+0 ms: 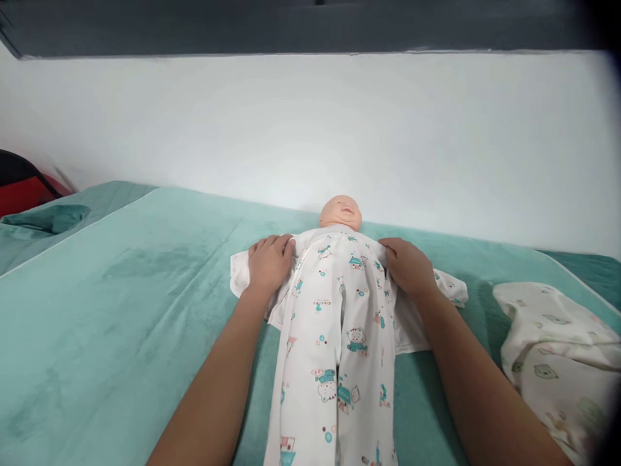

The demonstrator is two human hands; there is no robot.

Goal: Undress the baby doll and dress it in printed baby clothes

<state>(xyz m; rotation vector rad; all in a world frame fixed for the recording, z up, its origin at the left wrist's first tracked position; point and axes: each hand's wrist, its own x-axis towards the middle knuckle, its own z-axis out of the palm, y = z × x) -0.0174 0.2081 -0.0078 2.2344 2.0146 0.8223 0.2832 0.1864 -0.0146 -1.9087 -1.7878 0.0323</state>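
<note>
A baby doll [341, 212] lies on its back with its head toward the wall; only its head and neck show. White baby pants [359, 310] with a teal and pink cartoon print lie lengthwise over its body, legs toward me. Beneath them is a white baby shirt [412, 330], its sleeves spread to both sides. My left hand [270, 262] is closed on the shirt near the left shoulder, fingers curled over the cloth. On the other side, my right hand [407, 265] grips the shirt at the right shoulder with bent fingers. The fingertips are partly hidden.
A teal plush cover [145, 310] spreads under everything. At the right lies a crumpled white printed cloth [557, 349]. A white wall [242, 129] rises behind the doll, with a dark grey panel [291, 26] above. Something red and black [24, 188] stands at far left.
</note>
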